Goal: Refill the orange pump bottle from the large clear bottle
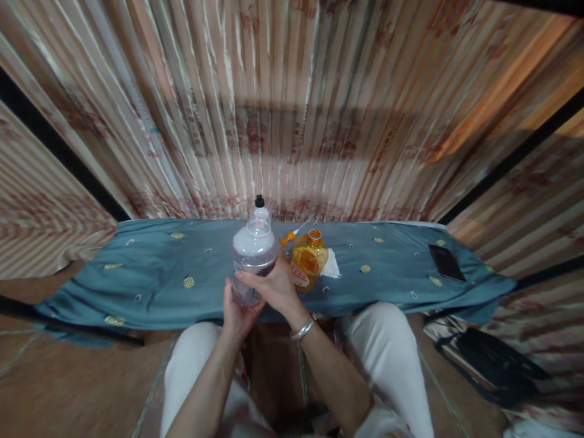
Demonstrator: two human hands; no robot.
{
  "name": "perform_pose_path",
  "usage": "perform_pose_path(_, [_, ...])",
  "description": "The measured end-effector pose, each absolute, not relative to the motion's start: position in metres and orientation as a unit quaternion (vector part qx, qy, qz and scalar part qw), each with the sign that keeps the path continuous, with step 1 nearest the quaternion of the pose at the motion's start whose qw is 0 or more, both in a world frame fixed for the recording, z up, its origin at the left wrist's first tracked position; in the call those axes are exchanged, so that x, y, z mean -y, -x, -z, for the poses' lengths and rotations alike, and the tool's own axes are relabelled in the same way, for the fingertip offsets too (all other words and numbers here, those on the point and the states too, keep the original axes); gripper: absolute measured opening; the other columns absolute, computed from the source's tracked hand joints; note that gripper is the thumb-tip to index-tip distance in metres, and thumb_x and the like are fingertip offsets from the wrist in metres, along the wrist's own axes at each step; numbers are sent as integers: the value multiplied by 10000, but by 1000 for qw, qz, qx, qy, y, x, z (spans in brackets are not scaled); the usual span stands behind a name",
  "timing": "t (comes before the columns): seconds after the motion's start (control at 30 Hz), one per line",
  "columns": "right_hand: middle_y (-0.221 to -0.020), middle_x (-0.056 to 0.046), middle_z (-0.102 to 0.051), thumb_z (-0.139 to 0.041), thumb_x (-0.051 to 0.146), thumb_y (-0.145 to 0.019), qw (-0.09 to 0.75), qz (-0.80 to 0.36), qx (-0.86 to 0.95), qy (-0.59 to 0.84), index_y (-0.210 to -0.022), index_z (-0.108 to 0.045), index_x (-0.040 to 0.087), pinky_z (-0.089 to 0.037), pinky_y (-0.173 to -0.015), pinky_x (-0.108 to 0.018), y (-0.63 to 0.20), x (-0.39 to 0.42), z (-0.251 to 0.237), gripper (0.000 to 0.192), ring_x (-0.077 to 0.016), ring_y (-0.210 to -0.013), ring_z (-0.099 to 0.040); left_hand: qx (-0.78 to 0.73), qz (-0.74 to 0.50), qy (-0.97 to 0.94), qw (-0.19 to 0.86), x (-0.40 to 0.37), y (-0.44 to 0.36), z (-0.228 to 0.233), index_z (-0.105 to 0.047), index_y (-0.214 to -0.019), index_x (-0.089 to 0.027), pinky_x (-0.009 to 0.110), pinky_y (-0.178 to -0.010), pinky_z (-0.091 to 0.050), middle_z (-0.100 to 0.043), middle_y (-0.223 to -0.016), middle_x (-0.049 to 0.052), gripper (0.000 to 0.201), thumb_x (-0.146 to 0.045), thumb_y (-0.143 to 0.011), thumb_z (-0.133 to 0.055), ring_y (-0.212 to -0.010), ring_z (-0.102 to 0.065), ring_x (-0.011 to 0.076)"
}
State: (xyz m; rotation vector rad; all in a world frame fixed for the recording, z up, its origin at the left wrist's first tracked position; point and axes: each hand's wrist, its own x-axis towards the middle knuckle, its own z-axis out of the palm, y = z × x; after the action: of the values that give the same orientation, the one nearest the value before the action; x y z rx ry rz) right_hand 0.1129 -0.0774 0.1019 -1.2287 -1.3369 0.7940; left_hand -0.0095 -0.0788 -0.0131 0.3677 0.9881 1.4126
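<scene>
Knees in white trousers [392, 347] fill the bottom of the head view, 2 forearms rising between them. Right wrist carries 1 silver bangle [303, 329].

Left hand [237, 313]: cupped under and behind the base of the clear bottle [253, 252], fingers wrapped on its lower wall. Right hand [274, 286]: laid across the front of the same bottle at its lower half, fingers closed against the plastic. Both hands clamped on the bottle; it is held upright over the near edge of the blue cloth [159, 267], just in front of the person's knees.

Clear bottle: translucent body, rounded shoulder, narrow neck, 1 black cap [260, 201] on top. Contents cannot be told.

Just right of the right hand: 1 orange bottle [310, 258] standing on the cloth, amber body, red-and-white label facing the camera, partly covered by the right hand. Whether it touches the clear bottle cannot be told. Behind it, 1 small orange-and-white item [292, 234], too blurred to identify. White scrap [331, 266] on the cloth beside the orange bottle's right side.

Blue cloth spans the view left to right, dotted with small yellow motifs. Far right on the cloth, well apart from the bottles: 1 dark phone [446, 262], lying flat.

On the floor at lower right: black bag [495, 365].

Behind all: striped pleated curtain [292, 109], with faded red print.
</scene>
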Motion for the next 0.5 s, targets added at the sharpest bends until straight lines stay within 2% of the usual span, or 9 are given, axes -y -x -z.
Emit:
perform_pose_path(0.1, [-1595,-149,-933,-1200,591,-761,538,-321,595,503,-1667,-760,244,-771,-1277,-576,-124,93,-100,1066,-420,-1476,-905,-417,-623,-110,653,78,11,3,-885,-1495,-243,483,-850,-806,-946,-1227,153,646,-729,-1077,-805,-1226,-925,436])
perform_pose_path(0.17, [-1832,-196,-793,-1209,600,-773,544,-253,618,509,-1826,-665,253,-662,-1444,-621,-144,115,-95,1235,-458,-1749,-740,-392,-624,-81,671,78,13,-7,-858,-1562,-203,463,-791,-797,-943,-1187,168,624,-638,-1132,-733,-1056,-933,400])
perform_pose_path(0.2, [-1900,-209,-733,-1199,603,-809,555,-210,617,517,-1876,-618,256,-625,-1484,-640,-157,127,-90,1264,-463,-1812,-680,-381,-620,-65,683,78,15,-12,-841,-1579,-190,428,-734,-775,-940,-1168,171,605,-594,-1151,-700,-970,-926,373])
perform_pose_path(0.27, [-1973,-212,-656,-1156,614,-899,578,-126,592,547,-1939,-542,285,-578,-1524,-677,-189,147,-78,1251,-460,-1863,-619,-371,-597,-33,710,79,19,-21,-808,-1604,-173,348,-592,-687,-933,-1150,181,594,-553,-1171,-660,-852,-903,338])
perform_pose_path(0.37, [-2013,-243,-589,-1120,695,-928,586,-71,537,603,-1995,-432,271,-512,-1554,-760,-237,150,-54,1339,-491,-1895,-566,-373,-576,-9,728,80,23,-30,-778,-1619,-150,326,-550,-650,-921,-1141,202,598,-543,-1211,-587,-815,-899,334])
perform_pose_path(0.43, [-2000,-290,-587,-1155,773,-831,582,-112,515,619,-1984,-429,228,-498,-1548,-797,-260,132,-37,1468,-527,-1882,-572,-378,-572,-9,728,80,22,-33,-777,-1621,-151,325,-553,-648,-918,-1140,204,595,-538,-1227,-556,-811,-898,334])
perform_pose_path(0.5, [-1980,-301,-612,-1193,810,-718,569,-190,518,610,-1975,-434,232,-528,-1529,-783,-272,106,-21,1578,-525,-1852,-615,-385,-569,-14,727,80,19,-34,-780,-1625,-166,331,-570,-654,-918,-1139,194,587,-541,-1223,-576,-818,-898,336])
